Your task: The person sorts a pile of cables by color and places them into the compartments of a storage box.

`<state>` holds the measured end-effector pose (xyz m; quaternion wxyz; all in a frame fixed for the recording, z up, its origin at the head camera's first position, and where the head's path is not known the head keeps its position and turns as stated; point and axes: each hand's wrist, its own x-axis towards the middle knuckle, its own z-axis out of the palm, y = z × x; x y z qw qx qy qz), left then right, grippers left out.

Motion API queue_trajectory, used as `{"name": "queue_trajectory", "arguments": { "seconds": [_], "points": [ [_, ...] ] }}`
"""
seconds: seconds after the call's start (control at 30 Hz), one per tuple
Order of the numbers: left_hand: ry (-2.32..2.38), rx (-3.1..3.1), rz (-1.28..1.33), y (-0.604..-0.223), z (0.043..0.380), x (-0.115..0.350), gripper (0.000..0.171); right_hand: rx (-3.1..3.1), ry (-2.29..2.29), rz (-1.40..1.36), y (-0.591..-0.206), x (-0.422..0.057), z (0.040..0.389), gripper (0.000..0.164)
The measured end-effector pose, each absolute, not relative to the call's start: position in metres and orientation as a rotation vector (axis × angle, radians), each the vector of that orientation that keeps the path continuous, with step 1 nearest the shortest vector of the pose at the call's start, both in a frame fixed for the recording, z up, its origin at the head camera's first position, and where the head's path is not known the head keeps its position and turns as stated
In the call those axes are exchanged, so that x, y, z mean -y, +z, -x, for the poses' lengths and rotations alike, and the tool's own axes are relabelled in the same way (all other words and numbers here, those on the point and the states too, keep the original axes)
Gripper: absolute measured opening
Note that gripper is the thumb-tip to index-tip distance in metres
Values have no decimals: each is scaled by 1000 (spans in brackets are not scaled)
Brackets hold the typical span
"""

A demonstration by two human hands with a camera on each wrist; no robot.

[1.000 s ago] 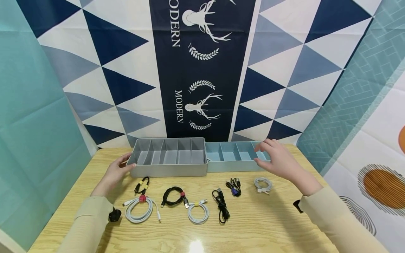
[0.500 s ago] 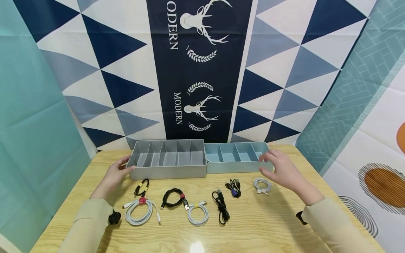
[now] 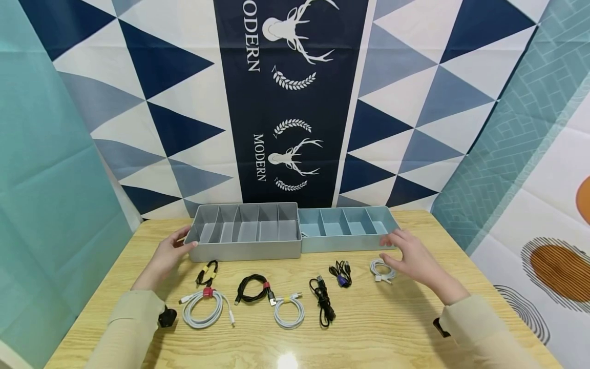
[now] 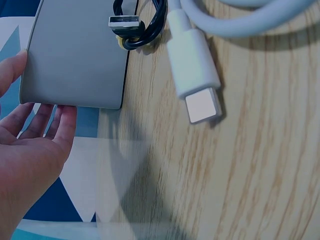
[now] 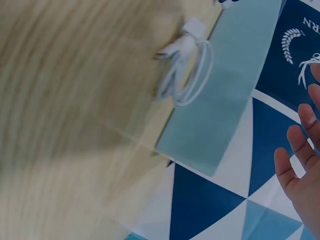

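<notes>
My left hand (image 3: pixel 167 256) grips the left end of a grey divided organizer box (image 3: pixel 244 251). In the left wrist view, the thumb is at the box's rim and the fingers bend against its end wall. My right hand (image 3: pixel 410 259) hovers with loosely bent fingers in front of the right end of a light-blue divided box (image 3: pixel 348 243), holding nothing. A coiled white cable (image 3: pixel 383 270) lies just left of that hand; the right wrist view shows the same cable (image 5: pixel 187 70) blurred. Nearest the left hand lies a small black cable with a yellow tie (image 3: pixel 207 273).
More bundled cables lie on the wooden table (image 3: pixel 369 333): a white one with a red tie (image 3: pixel 203 310), a black one with a red tie (image 3: pixel 251 289), a white one with a yellow tie (image 3: pixel 289 312), a black bundle (image 3: pixel 324 302) and a black-and-blue one (image 3: pixel 341 274). Patterned cloth hangs behind.
My right hand has drawn down and toward the front, away from the light-blue box's right end. My left hand stays on the grey box. The cables lie where they were.
</notes>
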<state>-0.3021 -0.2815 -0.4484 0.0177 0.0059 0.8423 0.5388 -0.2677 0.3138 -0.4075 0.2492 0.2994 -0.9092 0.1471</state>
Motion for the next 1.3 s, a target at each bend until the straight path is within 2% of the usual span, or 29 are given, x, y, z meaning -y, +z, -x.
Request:
{"name": "queue_trajectory", "arguments": {
  "seconds": [1.0, 1.3],
  "points": [
    [1692, -2593, -34, -444, 301, 281, 71, 2609, 409, -838, -449, -337, 266, 25],
    [1669, -2603, -27, -443, 301, 282, 75, 2703, 334, -783, -455, -338, 262, 24]
  ]
}}
